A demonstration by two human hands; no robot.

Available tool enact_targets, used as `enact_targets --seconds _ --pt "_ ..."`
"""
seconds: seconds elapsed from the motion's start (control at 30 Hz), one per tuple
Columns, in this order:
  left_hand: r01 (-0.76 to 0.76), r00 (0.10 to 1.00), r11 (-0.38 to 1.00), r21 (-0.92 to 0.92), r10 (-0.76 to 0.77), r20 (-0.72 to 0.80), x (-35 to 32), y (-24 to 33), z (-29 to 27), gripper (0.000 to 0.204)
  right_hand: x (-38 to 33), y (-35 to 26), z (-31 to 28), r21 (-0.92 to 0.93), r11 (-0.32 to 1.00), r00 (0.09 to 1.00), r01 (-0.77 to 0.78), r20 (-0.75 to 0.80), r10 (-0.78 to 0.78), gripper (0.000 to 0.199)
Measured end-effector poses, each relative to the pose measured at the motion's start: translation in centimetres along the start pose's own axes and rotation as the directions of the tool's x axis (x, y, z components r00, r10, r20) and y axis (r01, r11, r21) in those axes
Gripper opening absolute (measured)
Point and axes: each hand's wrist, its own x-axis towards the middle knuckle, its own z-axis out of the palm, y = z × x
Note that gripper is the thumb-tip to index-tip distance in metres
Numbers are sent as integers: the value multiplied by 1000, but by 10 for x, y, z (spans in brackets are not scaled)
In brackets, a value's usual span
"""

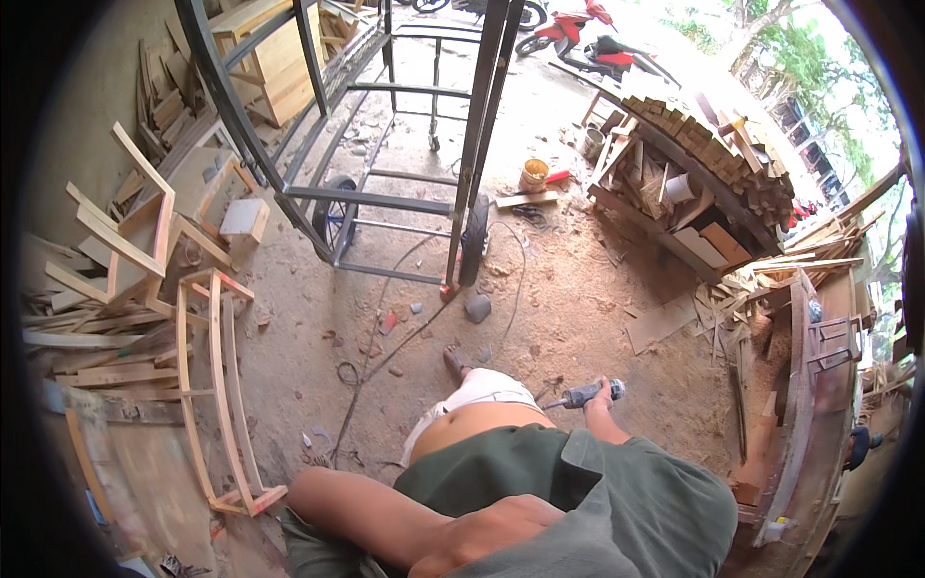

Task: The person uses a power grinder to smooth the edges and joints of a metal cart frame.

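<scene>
Two big things fill the frame: a black metal cart frame (385, 144) at upper centre, and curved wooden chair parts (217, 385) at left. Lower centre, the right hand (599, 397) is wrapped around a power tool (586, 393); the left hand (482, 539) rests loosely curled on green fabric.

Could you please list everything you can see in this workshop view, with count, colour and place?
power tool: one, grey, in the right hand, lower centre
curved chair frames: several, pale wood, left
metal cart frame: one, dark, wheeled, upper centre
cable: one, dark, across the dirt floor
small bucket: one, yellow, upper centre
stacked wood blocks: many, brown, upper right
motorbike: one, red, top
wooden crate: one, pale, upper left
left hand: resting on green clothing, bottom
right hand: fingers closed on the tool
</scene>
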Motion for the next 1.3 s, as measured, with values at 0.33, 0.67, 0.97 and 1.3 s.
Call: enact_targets --seconds 0.33,0.67,0.97,1.3 --pt "64 998 992 109 -62 -23 -57 47 -28 31 6 -2 15 -98 994 998 -48 30 51 66" --pt "850 76 523 -62 -238 -968 -483 -164 -63 32 -9 8 52 -133 991 989 -16 141 35 65" --pt "141 -784 656 -741 -384 -489 -591 -247 136 46 20 7 57 -168 986 972 18 234 23 62" --pt "405 -662 759 -510 -141 -736 -516 -206 -14 48 13 17 52 -206 978 956 -21 284 80 55"
